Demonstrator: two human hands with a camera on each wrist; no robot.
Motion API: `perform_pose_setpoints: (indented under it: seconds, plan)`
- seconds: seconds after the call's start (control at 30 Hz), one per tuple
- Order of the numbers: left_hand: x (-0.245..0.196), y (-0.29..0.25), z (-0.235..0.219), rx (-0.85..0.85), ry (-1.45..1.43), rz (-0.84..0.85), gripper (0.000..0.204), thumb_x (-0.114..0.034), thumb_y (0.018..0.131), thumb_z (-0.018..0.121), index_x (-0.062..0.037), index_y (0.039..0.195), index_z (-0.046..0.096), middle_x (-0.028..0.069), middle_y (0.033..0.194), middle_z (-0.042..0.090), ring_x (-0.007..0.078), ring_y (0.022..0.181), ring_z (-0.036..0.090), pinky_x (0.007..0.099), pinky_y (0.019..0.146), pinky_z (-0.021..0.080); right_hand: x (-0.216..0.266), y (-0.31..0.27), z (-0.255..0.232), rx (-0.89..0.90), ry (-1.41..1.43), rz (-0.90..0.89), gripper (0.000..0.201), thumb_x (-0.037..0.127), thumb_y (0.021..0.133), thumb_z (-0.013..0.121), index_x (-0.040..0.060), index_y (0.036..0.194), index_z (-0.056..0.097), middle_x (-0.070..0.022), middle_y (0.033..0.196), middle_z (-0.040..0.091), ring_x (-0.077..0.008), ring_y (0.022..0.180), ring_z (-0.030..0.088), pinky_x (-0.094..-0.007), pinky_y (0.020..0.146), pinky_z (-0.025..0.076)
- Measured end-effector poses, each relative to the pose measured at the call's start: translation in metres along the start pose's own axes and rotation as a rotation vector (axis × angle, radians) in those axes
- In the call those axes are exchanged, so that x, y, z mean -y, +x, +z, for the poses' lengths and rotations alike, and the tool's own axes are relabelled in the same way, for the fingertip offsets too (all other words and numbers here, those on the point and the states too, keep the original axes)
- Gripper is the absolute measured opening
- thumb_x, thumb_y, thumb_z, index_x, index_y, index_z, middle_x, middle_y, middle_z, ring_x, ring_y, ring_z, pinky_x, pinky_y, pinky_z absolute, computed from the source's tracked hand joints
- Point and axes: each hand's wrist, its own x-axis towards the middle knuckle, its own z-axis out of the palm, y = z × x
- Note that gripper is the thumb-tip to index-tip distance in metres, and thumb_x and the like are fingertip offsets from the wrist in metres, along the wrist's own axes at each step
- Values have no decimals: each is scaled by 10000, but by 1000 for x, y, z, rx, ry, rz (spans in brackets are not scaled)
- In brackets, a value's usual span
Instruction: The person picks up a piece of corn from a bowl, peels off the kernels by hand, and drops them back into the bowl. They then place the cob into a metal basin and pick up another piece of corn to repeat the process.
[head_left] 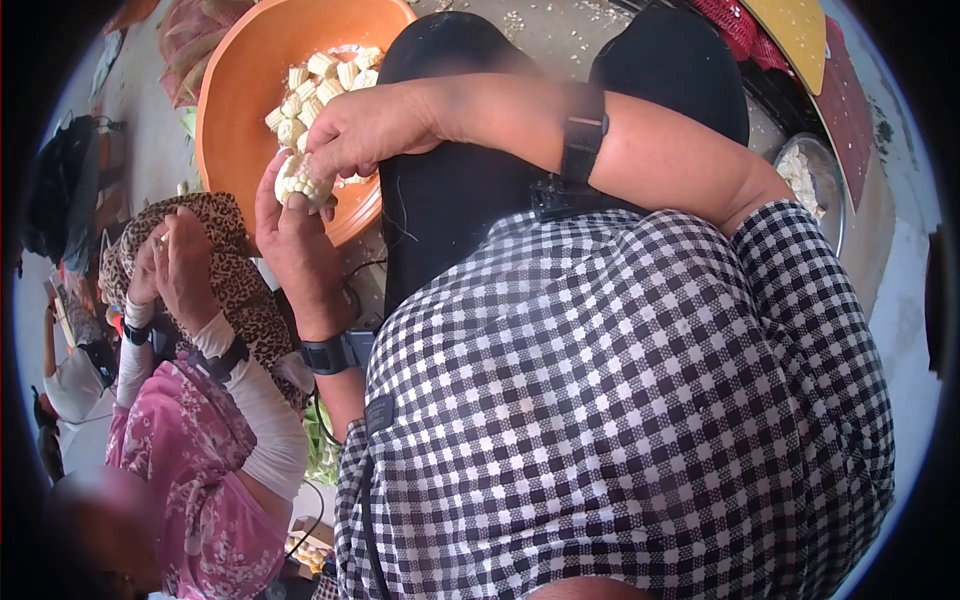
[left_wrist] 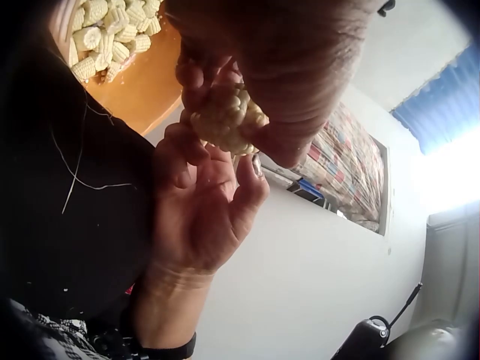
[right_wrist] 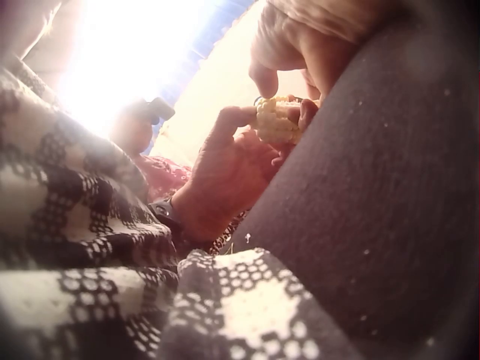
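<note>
Between the hands is a short piece of corn cob with pale, plump kernels, partly covered by fingers. My left hand grips it from below, thumb on the near side and fingers behind. From the upper right, my right hand curls its fingers onto the same piece. In the left wrist view, fingertips surround the corn cob. The right wrist view has the corn cob just past the thigh, with some of its kernels showing between the fingers. Both hands are close over the basin's near rim.
An orange basin holds several bare cob pieces. Black-trousered legs lie beneath the right forearm. A metal bowl with pale contents stands at the right. Another person sits close on the left. Loose kernels dot the floor.
</note>
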Motion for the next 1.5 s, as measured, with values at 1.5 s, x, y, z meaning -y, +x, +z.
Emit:
perform_pose_setpoints:
  seconds: [1.5]
  plan:
    - [-12, -3, -3, 101, 340, 52, 351, -102, 840, 516, -7, 1167, 599, 29, 961, 554, 72, 710, 514, 189, 575, 418, -2, -5, 6, -71, -129, 19, 240, 178, 826, 450, -19, 837, 587, -42, 688, 536, -126, 620, 485, -263, 570, 423]
